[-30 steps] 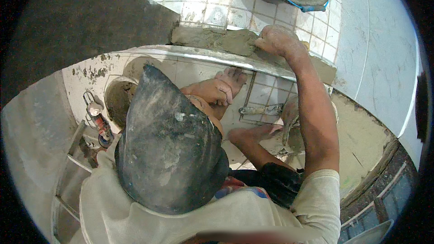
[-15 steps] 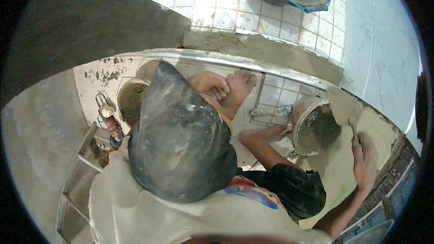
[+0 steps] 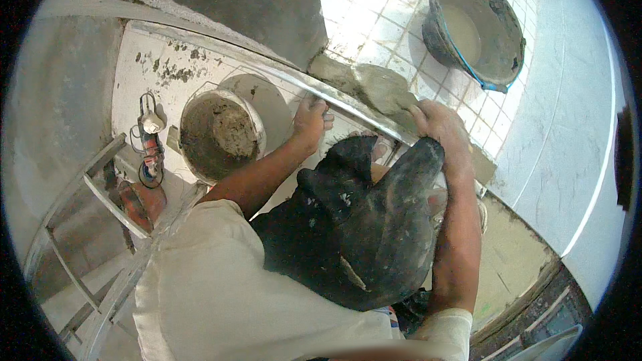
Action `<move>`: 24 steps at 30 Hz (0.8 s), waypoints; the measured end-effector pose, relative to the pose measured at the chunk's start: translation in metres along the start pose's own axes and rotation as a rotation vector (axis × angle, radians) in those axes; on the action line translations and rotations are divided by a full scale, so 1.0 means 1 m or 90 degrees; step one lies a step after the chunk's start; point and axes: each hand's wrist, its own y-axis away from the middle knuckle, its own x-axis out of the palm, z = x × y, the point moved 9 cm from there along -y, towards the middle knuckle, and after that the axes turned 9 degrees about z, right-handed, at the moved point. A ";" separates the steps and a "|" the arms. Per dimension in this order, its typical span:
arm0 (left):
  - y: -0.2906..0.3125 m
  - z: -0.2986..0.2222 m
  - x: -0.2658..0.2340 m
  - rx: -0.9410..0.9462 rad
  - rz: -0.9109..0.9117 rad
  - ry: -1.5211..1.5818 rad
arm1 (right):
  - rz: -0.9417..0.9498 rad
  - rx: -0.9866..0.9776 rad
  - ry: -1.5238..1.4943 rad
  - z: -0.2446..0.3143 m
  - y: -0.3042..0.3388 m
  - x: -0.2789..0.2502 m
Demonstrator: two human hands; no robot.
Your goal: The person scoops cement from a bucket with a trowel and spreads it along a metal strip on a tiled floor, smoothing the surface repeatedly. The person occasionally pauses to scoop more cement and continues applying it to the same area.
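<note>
A metal-edged straight strip (image 3: pixel 281 75) runs diagonally along a ledge of wet grey mortar (image 3: pixel 334 67). My left hand (image 3: pixel 310 124) is at its near side, fingers curled and closed against its edge. My right hand (image 3: pixel 439 127) is over the mortar farther right, closed on a trowel (image 3: pixel 384 90). Grey mortar coats the trowel's blade, which lies along the top of the ledge; its handle is hidden by the hand. Black cloth (image 3: pixel 354 227) spotted with mortar, over my bent legs, covers the space between my arms.
A mortar bucket (image 3: pixel 257 117) stands left of my left forearm. Beyond the ledge, a black bucket (image 3: pixel 435 33) with a blue rim sits on white tiles (image 3: pixel 394 30). At far left are a corded power tool (image 3: pixel 153 154) and a metal frame (image 3: pixel 110 204).
My right hand has swung the trowel from the right-hand mortar bucket leftward onto the ledge. My left hand has come up to the strip. The view has shifted, uncovering the left bucket.
</note>
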 end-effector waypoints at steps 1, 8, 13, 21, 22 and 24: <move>-0.001 -0.003 0.001 0.004 -0.018 -0.010 | 0.017 -0.020 0.004 0.016 -0.021 0.001; 0.002 -0.003 -0.002 -0.035 -0.044 -0.001 | 0.080 -0.085 0.039 0.046 -0.112 0.046; 0.008 -0.011 -0.007 0.028 -0.077 -0.025 | 0.136 -0.125 0.063 0.059 -0.118 0.038; 0.008 -0.018 -0.009 0.023 -0.073 0.011 | 0.163 -0.171 0.168 0.065 -0.134 0.014; 0.009 -0.022 -0.004 0.018 -0.059 -0.007 | 0.130 -0.193 0.152 0.063 -0.134 0.012; 0.008 -0.022 -0.001 0.017 -0.034 -0.024 | 0.066 -0.243 0.121 0.056 -0.142 0.019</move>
